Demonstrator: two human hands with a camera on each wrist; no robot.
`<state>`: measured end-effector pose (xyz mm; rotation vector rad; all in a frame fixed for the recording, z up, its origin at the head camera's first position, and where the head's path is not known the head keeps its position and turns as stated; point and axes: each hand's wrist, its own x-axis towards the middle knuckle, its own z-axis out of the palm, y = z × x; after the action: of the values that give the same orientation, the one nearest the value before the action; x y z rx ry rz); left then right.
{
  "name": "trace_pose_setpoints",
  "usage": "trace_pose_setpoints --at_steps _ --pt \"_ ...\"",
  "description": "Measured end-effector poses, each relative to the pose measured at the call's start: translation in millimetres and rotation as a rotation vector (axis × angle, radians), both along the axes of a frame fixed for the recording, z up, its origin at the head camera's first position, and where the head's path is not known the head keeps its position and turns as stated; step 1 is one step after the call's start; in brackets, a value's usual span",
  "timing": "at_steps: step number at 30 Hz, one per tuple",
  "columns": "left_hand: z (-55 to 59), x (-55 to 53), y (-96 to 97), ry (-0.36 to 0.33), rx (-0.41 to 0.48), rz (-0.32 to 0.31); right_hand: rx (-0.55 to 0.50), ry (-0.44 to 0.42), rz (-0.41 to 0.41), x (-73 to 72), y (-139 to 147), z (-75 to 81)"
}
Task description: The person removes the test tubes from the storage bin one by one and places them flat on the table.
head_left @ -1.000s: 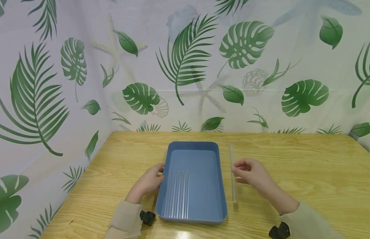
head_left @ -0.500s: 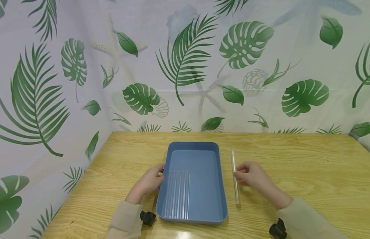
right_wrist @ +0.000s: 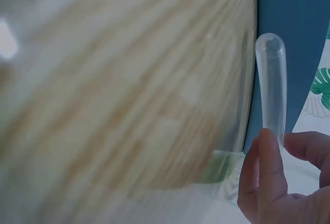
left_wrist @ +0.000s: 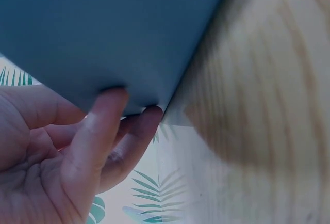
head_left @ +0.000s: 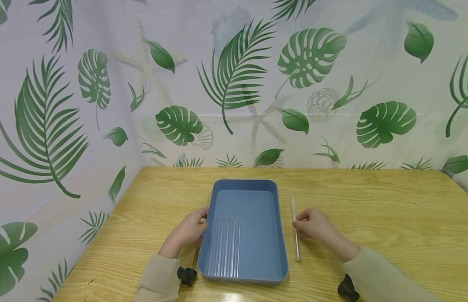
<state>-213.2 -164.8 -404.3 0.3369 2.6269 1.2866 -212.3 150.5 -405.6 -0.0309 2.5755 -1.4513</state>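
Note:
A blue rectangular tray [head_left: 260, 235] lies on the table. Several clear test tubes [head_left: 223, 246] lie side by side in its left front part. Relaxed fingers of my left hand [head_left: 187, 228] touch the tray's outer left wall, and the left wrist view shows the fingertips against that blue wall [left_wrist: 113, 33]. To the right of the tray, my right hand [head_left: 317, 226] pinches one clear test tube [head_left: 296, 235] between thumb and fingers near its middle. In the right wrist view the rounded end of this test tube [right_wrist: 271, 74] points up, with the tray wall behind it.
The wooden table [head_left: 388, 218] extends to both sides of the tray. A leaf-patterned cloth [head_left: 256, 84] hangs behind the table and along its left side. Dark wrist cameras sit at the left cuff [head_left: 187, 276] and the right cuff [head_left: 348, 288].
My right hand has closed in on the test tube and brought it toward the table's front edge, still beside the tray. The left hand and the tray have stayed in place.

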Motion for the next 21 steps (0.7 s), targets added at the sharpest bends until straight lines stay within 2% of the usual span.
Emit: trace_pose_setpoints --at_steps 15,21 --pt "-0.4 -0.4 0.6 -0.013 -0.019 0.009 0.162 0.058 0.026 -1.7 -3.5 -4.8" --pt "-0.9 -0.6 0.6 -0.012 -0.017 0.009 0.191 0.075 0.044 -1.8 -2.7 -5.8"
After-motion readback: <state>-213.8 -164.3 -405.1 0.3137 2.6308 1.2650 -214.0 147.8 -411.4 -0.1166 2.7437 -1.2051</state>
